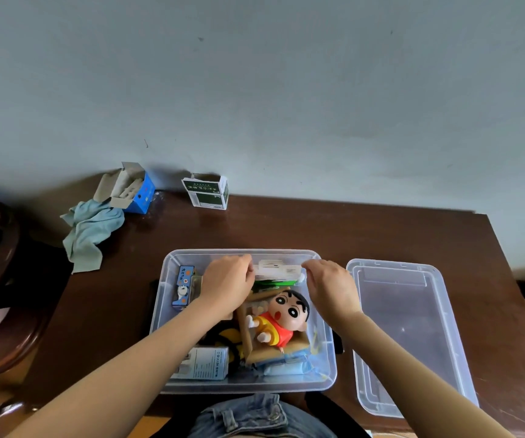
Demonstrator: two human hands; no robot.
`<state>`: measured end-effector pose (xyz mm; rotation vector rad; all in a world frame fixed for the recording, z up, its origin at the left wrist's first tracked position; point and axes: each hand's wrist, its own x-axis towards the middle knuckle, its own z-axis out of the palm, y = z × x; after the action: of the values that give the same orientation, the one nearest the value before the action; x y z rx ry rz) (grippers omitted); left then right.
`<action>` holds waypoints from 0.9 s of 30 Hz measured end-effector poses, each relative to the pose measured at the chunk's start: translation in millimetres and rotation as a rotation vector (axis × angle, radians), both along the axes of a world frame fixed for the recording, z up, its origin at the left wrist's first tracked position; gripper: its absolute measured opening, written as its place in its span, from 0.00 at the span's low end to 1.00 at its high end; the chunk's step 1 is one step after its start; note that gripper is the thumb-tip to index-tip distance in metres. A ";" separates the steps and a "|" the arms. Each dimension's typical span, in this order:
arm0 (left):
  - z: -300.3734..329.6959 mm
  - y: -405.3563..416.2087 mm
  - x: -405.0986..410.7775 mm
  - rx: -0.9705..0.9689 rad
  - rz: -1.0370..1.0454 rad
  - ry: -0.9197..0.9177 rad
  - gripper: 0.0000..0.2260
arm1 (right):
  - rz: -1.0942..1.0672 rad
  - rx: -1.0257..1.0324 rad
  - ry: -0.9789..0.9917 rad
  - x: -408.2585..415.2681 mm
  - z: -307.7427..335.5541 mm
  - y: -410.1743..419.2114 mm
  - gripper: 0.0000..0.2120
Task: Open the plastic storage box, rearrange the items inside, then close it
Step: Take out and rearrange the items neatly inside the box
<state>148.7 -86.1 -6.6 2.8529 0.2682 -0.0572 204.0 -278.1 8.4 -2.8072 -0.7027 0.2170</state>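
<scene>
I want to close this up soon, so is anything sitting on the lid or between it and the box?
Nothing visible does. The lid lies bare on the table just right of the box, with only open tabletop between them. Both hands, left and right, are over the box's far end, holding a white packet.

2 hands [228,281], 1 storage box [166,314], 1 lid [413,336], 1 figurine [281,320], 1 cloth [90,235].

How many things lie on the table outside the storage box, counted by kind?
Opened cardboard boxes: 2, the blue box and the green and white box
Cloths: 1, the light blue cloth
Lids: 1, the clear plastic lid
Total: 4
</scene>
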 end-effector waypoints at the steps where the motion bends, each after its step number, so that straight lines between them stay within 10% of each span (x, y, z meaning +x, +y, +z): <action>1: 0.3 -1.0 0.6 -0.031 -0.004 -0.022 0.08 | -0.009 -0.033 0.031 -1.0 0.8 0.3 0.14; 16: 1.8 3.5 -3.6 -0.210 0.027 0.043 0.09 | -0.079 0.036 0.543 -14.7 -1.3 27.2 0.23; 27: 14.2 -12.0 -24.8 -0.258 -0.362 0.610 0.42 | 0.035 -0.117 0.606 -18.3 6.9 25.0 0.18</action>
<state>123.9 -98.1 7.6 2.5150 -0.1377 -0.9623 185.6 -253.0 15.3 -2.6032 -0.5983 1.0852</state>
